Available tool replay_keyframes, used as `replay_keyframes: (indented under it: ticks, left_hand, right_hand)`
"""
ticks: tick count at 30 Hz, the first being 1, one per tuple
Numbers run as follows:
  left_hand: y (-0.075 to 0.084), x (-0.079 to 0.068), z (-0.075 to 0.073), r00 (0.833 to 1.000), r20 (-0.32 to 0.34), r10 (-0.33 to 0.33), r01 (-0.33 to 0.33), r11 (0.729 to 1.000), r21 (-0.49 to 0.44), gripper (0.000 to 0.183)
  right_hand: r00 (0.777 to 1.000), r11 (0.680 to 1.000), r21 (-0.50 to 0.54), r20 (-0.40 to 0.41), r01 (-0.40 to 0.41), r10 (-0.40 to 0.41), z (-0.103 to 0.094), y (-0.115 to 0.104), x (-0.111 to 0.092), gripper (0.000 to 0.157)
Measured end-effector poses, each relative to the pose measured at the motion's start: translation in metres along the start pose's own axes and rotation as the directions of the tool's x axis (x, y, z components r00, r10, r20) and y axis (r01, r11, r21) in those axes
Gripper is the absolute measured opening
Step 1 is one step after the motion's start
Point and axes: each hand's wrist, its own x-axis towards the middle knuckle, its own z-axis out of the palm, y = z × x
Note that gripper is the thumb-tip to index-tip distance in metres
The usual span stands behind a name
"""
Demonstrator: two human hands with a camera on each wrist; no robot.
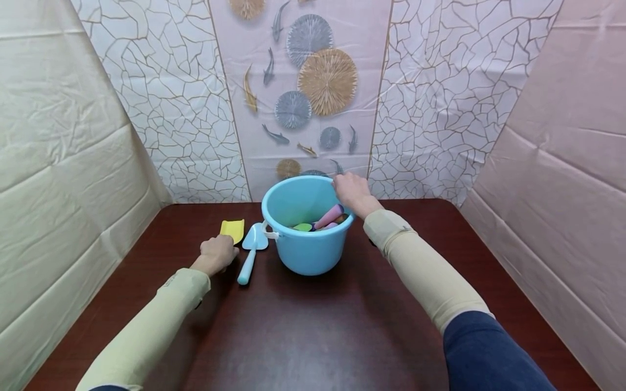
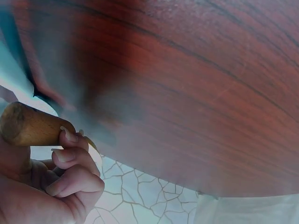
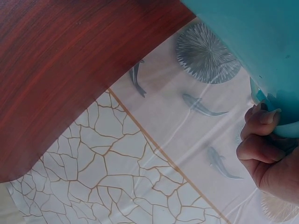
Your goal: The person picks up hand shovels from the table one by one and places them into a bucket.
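On the left of the table my left hand (image 1: 217, 255) grips a small toy shovel with a yellow scoop (image 1: 232, 230). Its wooden handle (image 2: 42, 125) sticks out of the curled fingers in the left wrist view. My right hand (image 1: 353, 191) holds the rim of a light blue bucket (image 1: 312, 254), fingers curled over the edge, as the right wrist view also shows. Inside the bucket lie a pink-handled tool (image 1: 329, 216), a green piece (image 1: 302, 227) and other toys, partly hidden by the wall. A light blue trowel (image 1: 247, 266) lies between my left hand and the bucket.
A white handle end (image 1: 269, 232) is fixed on the bucket's left side. The dark red wooden table (image 1: 313, 331) has rounded far corners. A patterned cloth (image 1: 186, 108) hangs behind it, with plain cloth walls (image 1: 562, 163) on both sides.
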Motion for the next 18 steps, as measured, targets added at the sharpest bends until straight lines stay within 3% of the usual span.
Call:
replay_keyframes:
  ticks: [18]
  left_hand:
    - [0.007,0.003,-0.017,0.998,-0.059,0.005,-0.002,0.999,0.038,0.033]
  right_hand:
    - [1.000,1.000,0.010,-0.001,0.002,-0.002,-0.001,0.000,-0.001,0.035]
